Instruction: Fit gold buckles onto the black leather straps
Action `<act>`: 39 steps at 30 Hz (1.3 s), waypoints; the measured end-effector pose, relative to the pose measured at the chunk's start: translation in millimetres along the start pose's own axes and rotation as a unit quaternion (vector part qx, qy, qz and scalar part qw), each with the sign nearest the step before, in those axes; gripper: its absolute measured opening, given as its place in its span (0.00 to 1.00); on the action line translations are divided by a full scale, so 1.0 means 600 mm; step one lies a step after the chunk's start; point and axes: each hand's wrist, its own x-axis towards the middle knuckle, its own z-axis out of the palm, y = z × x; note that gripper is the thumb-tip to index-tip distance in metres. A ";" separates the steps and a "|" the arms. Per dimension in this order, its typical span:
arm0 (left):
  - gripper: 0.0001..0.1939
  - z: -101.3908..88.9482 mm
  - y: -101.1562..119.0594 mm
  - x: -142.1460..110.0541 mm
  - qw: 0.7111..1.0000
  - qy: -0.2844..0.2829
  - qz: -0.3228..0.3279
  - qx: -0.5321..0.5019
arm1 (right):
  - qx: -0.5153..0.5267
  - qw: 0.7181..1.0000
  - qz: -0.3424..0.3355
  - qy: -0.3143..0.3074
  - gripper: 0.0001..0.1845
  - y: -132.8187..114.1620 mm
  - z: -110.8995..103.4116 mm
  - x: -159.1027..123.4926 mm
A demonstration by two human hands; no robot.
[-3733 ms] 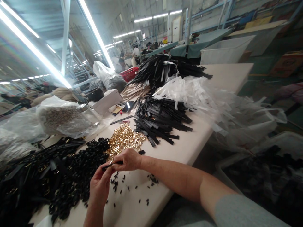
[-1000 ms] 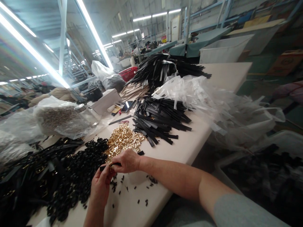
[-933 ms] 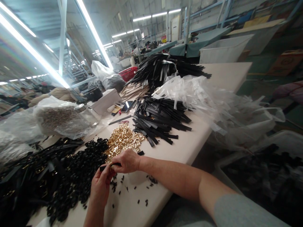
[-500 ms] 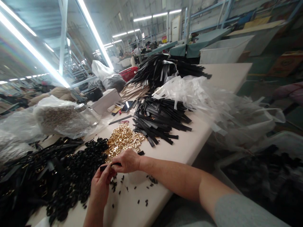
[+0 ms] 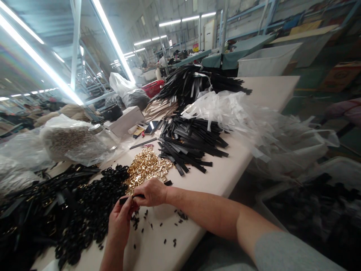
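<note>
Both my hands meet over the near part of the table, fingers pinched around one black strap (image 5: pixel 123 201). My left hand (image 5: pixel 121 214) grips it near one end, which pokes out past the thumb. My right hand (image 5: pixel 152 192) is closed on it from the other side, and a short black end (image 5: pixel 168 183) shows beyond the knuckles. Whether a buckle sits between the fingertips is hidden. Just beyond the hands lies a heap of gold buckles (image 5: pixel 146 165). Left of it spreads a pile of small black loops (image 5: pixel 104 192).
Black straps (image 5: pixel 191 139) lie fanned out behind the buckles, with a larger strap bundle (image 5: pixel 194 82) farther back. White plastic wrapping (image 5: pixel 225 107) hangs over the right table edge. Finished-looking buckled straps (image 5: pixel 31 210) heap at left. A glass jar (image 5: pixel 103 136) and phone (image 5: pixel 151 127) stand beyond.
</note>
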 end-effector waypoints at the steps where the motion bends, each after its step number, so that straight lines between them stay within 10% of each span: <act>1: 0.20 0.000 0.000 0.000 1.000 -0.001 0.000 -0.001 | 0.001 1.000 -0.001 -0.002 0.12 0.000 0.000 0.000; 39: 0.22 0.002 0.002 -0.002 1.000 0.010 0.003 0.029 | -0.006 1.000 0.005 -0.010 0.12 0.004 0.008 0.001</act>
